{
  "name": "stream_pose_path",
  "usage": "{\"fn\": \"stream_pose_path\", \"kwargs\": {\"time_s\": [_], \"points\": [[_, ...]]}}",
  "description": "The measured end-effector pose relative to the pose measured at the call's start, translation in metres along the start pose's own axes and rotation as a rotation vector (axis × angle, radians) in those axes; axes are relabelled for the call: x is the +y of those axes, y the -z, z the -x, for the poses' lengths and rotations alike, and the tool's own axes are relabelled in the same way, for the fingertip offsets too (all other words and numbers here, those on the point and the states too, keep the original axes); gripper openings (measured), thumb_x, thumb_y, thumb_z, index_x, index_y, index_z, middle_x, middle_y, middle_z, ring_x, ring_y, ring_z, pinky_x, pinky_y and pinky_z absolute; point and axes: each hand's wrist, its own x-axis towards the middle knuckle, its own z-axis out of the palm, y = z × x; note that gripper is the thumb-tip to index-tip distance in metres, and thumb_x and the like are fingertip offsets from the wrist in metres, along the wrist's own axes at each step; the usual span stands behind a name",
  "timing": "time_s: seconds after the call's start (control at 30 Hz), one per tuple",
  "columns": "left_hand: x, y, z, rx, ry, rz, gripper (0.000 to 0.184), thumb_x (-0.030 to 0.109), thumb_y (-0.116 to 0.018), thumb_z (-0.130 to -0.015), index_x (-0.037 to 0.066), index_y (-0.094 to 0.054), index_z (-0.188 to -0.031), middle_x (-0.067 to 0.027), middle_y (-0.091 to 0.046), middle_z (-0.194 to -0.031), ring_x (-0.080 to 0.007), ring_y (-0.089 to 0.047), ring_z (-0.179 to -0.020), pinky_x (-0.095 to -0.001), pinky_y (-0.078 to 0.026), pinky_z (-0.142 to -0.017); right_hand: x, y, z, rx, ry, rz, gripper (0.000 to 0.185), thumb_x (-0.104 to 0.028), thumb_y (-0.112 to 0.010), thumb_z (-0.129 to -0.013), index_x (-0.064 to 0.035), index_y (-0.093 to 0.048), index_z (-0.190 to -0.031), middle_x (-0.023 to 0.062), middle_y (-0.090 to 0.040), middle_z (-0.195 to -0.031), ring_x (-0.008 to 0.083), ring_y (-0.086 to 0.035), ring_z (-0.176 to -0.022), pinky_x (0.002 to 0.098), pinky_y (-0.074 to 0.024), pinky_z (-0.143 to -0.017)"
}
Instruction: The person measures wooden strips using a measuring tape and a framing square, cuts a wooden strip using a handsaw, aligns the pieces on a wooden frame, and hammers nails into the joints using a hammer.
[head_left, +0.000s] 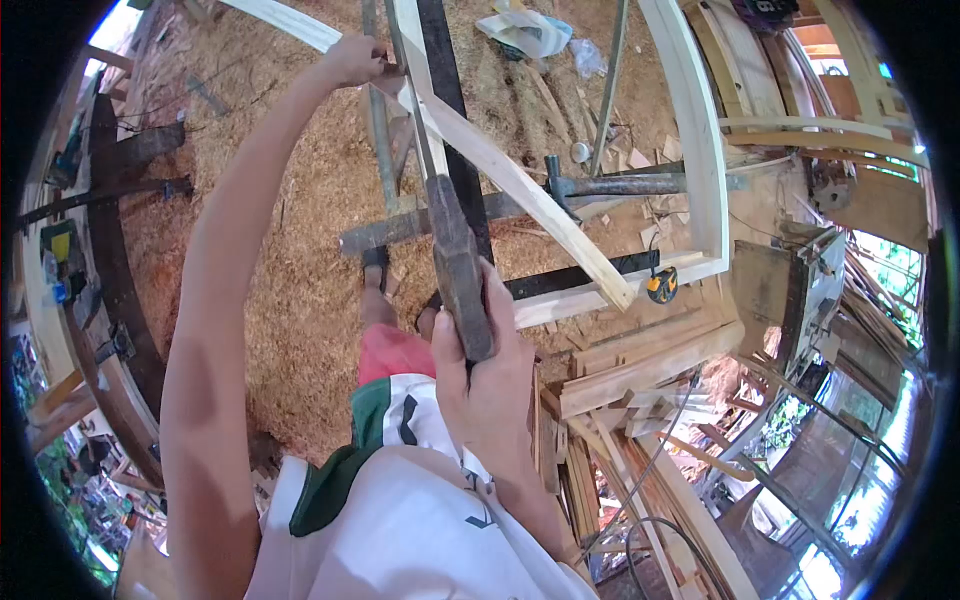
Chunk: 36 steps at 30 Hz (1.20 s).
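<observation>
Just beside the near right corner of the wooden frame (708, 150) is the tape measure (662, 285), with stacked planks (650, 368) before it and a plastic bag (527, 33) beyond, on the floor (290, 290).

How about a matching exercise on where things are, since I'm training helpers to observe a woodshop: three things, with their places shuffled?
Things
1. Dark, worn, block-shaped tool
2. Yellow-and-black tape measure
3. Crumpled whitish plastic bag

Places
A. On the brown, sawdust-strewn ground
B. In the fingers of the bare right hand
C. Beside a corner of the pale wooden frame

Right pairs: 1-B, 2-C, 3-A
</observation>
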Motion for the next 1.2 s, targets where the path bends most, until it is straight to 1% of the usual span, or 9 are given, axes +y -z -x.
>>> {"fn": "stream_pose_path", "kwargs": {"time_s": [0.43, 0.73, 0.87, 0.93, 1.0, 1.03, 1.1, 1.13, 1.2], "points": [[0.01, 0.004, 0.008, -0.059, 0.082, 0.0, 0.035, 0.04, -0.065, -0.088, 0.009, -0.075, -0.101, -0.02, -0.073, -0.093, -0.0413, -0.069, -0.09, -0.0484, -0.055, -0.083, -0.008, -0.032, -0.06, 0.034, -0.029, 0.062, 0.058, -0.016, -0.062, -0.095, 0.0056, -0.04, -0.145, 0.0263, -0.069, -0.088, 0.0374, -0.073, -0.079, 0.0429, -0.0545, -0.061], [0.011, -0.005, 0.014, -0.036, 0.101, -0.035, 0.027, 0.031, -0.065, -0.082, 0.011, -0.077, -0.095, -0.0165, -0.072, -0.104, -0.0383, -0.061, -0.107, -0.0472, -0.052, -0.094, 0.013, -0.001, 0.019, 0.037, 0.15, 0.108, 0.065, -0.013, -0.064, -0.092, 0.0042, -0.037, -0.149, 0.025, -0.067, -0.123, 0.0334, -0.071, -0.106, 0.0397, -0.0552, -0.089], [0.013, -0.003, 0.023, 0.257, 0.049, 0.096, 0.027, 0.026, -0.07, -0.081, 0.008, -0.075, -0.099, -0.0164, -0.072, -0.098, -0.0386, -0.066, -0.096, -0.047, -0.054, -0.083, 0.033, -0.076, -0.143, 0.136, 0.248, 0.095, 0.059, -0.026, -0.062, -0.097, 0.0058, -0.042, -0.143, 0.0283, -0.065, -0.075, 0.0463, -0.068, -0.071, 0.0505, -0.0519, -0.062], [0.008, -0.003, 0.029, 0.302, 0.093, 0.217, 0.028, 0.025, -0.073, -0.08, 0.007, -0.074, -0.101, -0.0159, -0.072, -0.095, -0.0386, -0.068, -0.09, -0.0463, -0.054, -0.079, 0.028, -0.072, -0.155, 0.153, 0.283, 0.051, 0.059, -0.028, -0.061, -0.097, 0.0057, -0.042, -0.142, 0.0274, -0.064, -0.074, 0.0454, -0.068, -0.069, 0.0502, -0.0512, -0.061], [-0.007, -0.024, 0.021, 1.009, 0.627, 0.265, 0.034, 0.026, -0.078, -0.079, 0.003, -0.073, -0.103, -0.0149, -0.073, -0.088, -0.0351, -0.07, -0.077, -0.0443, -0.054, -0.072, 0.036, -0.051, -0.097, 0.137, 0.224, 0.037, 0.058, -0.024, -0.063, -0.097, 0.0054, -0.042, -0.143, 0.0255, -0.066, -0.076, 0.0399, -0.069, -0.07, 0.0459, -0.0524, -0.063], [-0.024, -0.026, 0.012, 1.025, 0.612, 0.269, 0.034, 0.026, -0.078, -0.079, 0.003, -0.073, -0.103, -0.0149, -0.073, -0.088, -0.0351, -0.07, -0.077, -0.0443, -0.054, -0.072, 0.04, -0.041, -0.069, 0.129, 0.195, 0.03, 0.058, -0.022, -0.063, -0.097, 0.0052, -0.041, -0.144, 0.0245, -0.067, -0.078, 0.0372, -0.07, -0.07, 0.0438, -0.053, -0.064], [-0.052, -0.05, 0.019, 0.684, 1.032, 0.595, 0.086, 0.073, -0.068, -0.079, -0.012, -0.069, -0.081, -0.0246, -0.071, -0.074, -0.0365, -0.072, -0.074, -0.0475, -0.055, -0.073, 0.04, -0.009, 0.025, 0.1, 0.215, 0.141, 0.061, -0.012, -0.065, -0.093, 0.0051, -0.04, -0.146, 0.0251, -0.069, -0.112, 0.0343, -0.072, -0.1, 0.0394, -0.0557, -0.086], [-0.059, -0.067, 0.011, 0.693, 1.042, 0.593, 0.086, 0.073, -0.068, -0.079, -0.012, -0.069, -0.081, -0.0246, -0.071, -0.074, -0.0365, -0.072, -0.074, -0.0475, -0.055, -0.073, 0.046, 0.004, 0.073, 0.034, -0.018, 0.051, 0.061, -0.008, -0.057, -0.092, 0.0079, -0.039, -0.147, 0.0239, -0.059, -0.135, 0.0282, -0.058, -0.128, 0.0387, -0.0421, -0.108], [-0.057, -0.095, -0.008, 0.774, 0.552, 1.405, 0.04, 0.029, -0.08, -0.078, -0.004, -0.071, -0.099, -0.0137, -0.074, -0.085, -0.0271, -0.071, -0.075, -0.0415, -0.055, -0.073, 0.036, 0.01, 0.088, 0.045, -0.09, -0.099, 0.061, -0.01, -0.058, -0.092, 0.008, -0.039, -0.147, 0.0226, -0.059, -0.136, 0.0278, -0.057, -0.129, 0.0387, -0.0413, -0.109]]}}
